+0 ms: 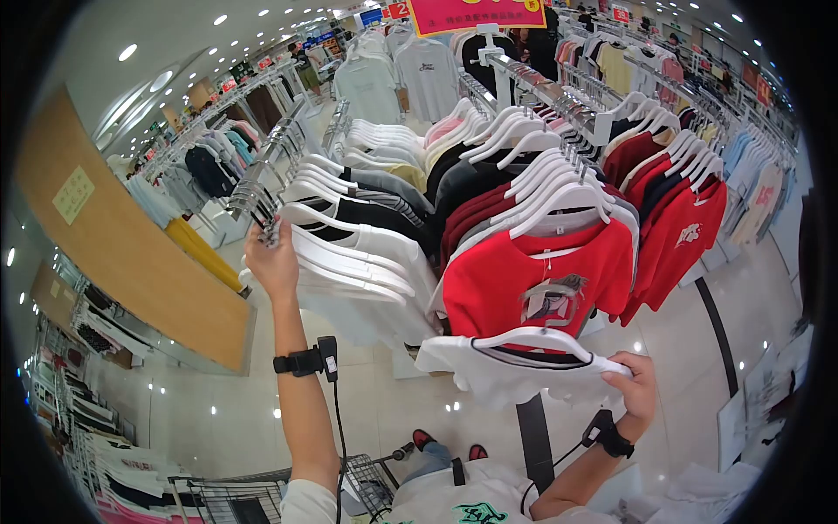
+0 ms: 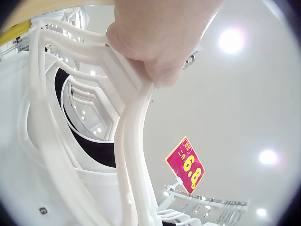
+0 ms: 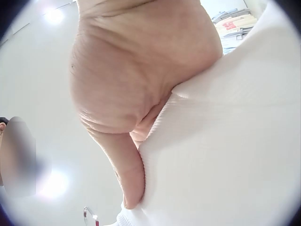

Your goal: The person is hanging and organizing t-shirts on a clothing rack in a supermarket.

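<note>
Up at the end of the left rail, my left hand grips the tops of several white hangers carrying white shirts. The left wrist view has its curled fingers at the hanger necks, with white hanger arms spreading below; the hooks are mostly hidden. Lower and to the right, my right hand pinches the shoulder of a white shirt with a dark neckline. A white hanger sits inside this shirt. In the right wrist view the thumb presses along the white fabric.
A red T-shirt fronts the middle rack, just beyond the held shirt. More red shirts hang to the right. A wooden panel stands left, and a wire cart is at lower left. A pink price sign is overhead.
</note>
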A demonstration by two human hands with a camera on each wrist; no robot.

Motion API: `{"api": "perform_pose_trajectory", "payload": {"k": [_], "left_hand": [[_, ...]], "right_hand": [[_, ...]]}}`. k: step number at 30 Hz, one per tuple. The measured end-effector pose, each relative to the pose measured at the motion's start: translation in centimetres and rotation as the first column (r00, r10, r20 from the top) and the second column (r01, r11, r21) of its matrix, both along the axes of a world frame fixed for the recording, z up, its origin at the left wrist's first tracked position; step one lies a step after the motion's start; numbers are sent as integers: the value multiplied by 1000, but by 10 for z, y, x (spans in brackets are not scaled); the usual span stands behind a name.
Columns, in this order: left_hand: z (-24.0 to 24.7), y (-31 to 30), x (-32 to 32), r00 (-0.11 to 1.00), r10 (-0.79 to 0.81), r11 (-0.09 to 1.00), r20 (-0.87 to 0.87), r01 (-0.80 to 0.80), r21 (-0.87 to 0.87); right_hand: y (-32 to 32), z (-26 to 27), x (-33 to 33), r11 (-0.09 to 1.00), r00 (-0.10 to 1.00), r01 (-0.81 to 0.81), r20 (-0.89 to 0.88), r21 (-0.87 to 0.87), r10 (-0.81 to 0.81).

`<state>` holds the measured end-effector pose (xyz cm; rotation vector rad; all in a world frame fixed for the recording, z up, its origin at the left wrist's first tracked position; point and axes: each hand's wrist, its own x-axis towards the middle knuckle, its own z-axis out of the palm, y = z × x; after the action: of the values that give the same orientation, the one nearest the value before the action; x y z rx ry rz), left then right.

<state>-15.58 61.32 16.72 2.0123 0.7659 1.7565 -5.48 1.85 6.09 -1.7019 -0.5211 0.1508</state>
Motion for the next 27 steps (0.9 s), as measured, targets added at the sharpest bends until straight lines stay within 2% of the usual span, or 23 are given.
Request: {"api": "perform_pose_trajectory", "payload": {"k": [3, 5, 6, 8, 10, 12, 13, 14, 16, 18, 19, 21, 22, 24, 26, 27], "left_hand": [[4, 1, -1, 1000, -24, 999, 7, 24, -39], [13, -11, -6, 992, -30, 985, -119, 9, -174], [13, -18, -10, 993, -29, 985, -116, 9, -170], [5, -40, -24, 999, -6, 999, 34, 4, 47], [7, -80, -48, 993, 73, 966, 88, -93, 241], [-10, -127, -73, 999, 13, 995, 53, -18, 100], [-31, -143, -90, 980, -173, 983, -103, 178, 45], [-47, -155, -103, 903, -352, 934, -245, 354, -38], [-48, -197, -104, 671, -475, 835, -569, 548, -52], [-70, -211, -103, 487, -605, 741, -630, 634, -221], [-82, -210, -108, 494, -598, 749, -632, 624, -221], [-97, -206, -114, 460, -607, 775, -648, 522, -356], [-99, -207, -118, 461, -601, 781, -653, 515, -355], [-101, -213, -124, 584, -587, 808, -560, 454, -374], [-103, -213, -128, 606, -551, 834, -574, 434, -341], [-103, -213, -129, 624, -517, 854, -586, 423, -304]], "right_hand": [[9, 3, 3, 996, 998, -63, 11, -68, 63], [15, 1, 8, 988, 988, -149, -36, -40, 148], [16, -1, 10, 986, 987, -159, -35, -41, 157], [18, -10, 13, 985, 985, -171, -32, -15, 170], [21, -14, 13, 984, 984, -177, -33, 9, 177], [31, -12, 11, 979, 978, -204, -40, 29, 205], [34, -13, 12, 979, 978, -201, -44, 29, 202], [39, -14, 13, 967, 965, -251, -66, 45, 253], [53, -16, 13, 943, 940, -323, -88, 84, 330], [65, -23, 16, 935, 931, -344, -102, 85, 351], [70, -25, 17, 932, 927, -351, -109, 85, 359], [81, -27, 18, 920, 912, -380, -128, 99, 390], [86, -31, 19, 913, 905, -399, -126, 85, 407], [96, -37, 18, 902, 892, -427, -130, 69, 432], [109, -37, 13, 911, 919, -395, -59, -115, 391], [117, -39, 11, 910, 918, -397, -61, -116, 393]]}}
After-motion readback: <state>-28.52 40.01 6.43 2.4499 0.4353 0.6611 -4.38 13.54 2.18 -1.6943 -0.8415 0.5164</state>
